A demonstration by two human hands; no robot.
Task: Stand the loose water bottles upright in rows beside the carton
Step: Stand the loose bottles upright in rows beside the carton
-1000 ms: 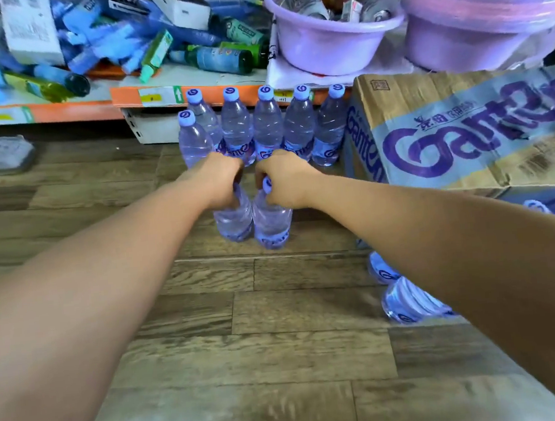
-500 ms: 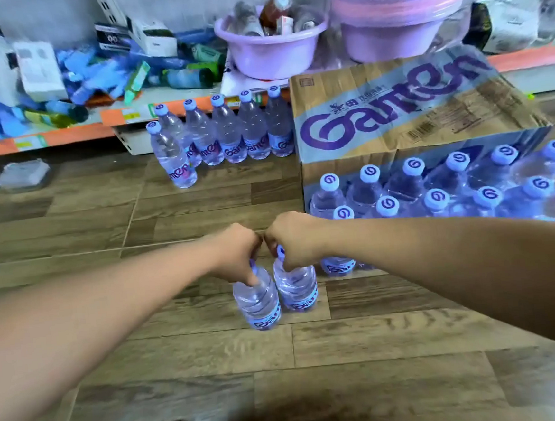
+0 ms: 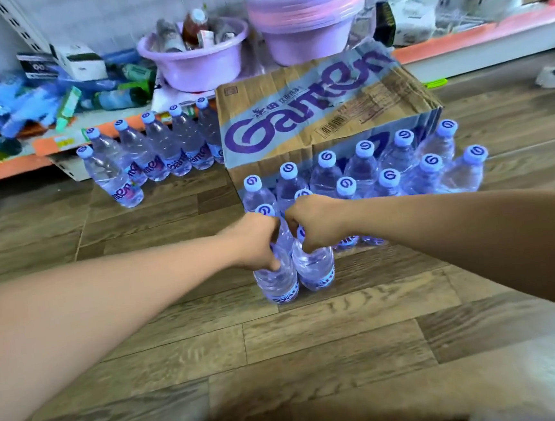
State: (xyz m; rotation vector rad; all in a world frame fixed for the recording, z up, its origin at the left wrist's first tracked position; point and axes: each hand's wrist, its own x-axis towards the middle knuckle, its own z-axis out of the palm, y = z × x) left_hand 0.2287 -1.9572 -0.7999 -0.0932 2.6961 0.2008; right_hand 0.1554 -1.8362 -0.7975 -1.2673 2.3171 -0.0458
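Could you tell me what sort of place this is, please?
Probably a small shop or its stockroom. A branded carton of bottled water sits on the wood-look floor, a low orange-edged shelf holds packaged goods, and stacked plastic basins stand above it.

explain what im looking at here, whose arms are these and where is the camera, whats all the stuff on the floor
No machine here: the arms belong to a person wearing a wide-angle camera on the head, so you look forward and down along them. There is only this one view.

The left hand and right hand each grip a water bottle by its neck: the left bottle and the right bottle, side by side and upright, low over or on the wooden floor.

Behind them stands a printed cardboard carton. Upright bottles stand in rows in front of it, and another row stands to its left. Further back, a low shelf holds purple basins and boxes.
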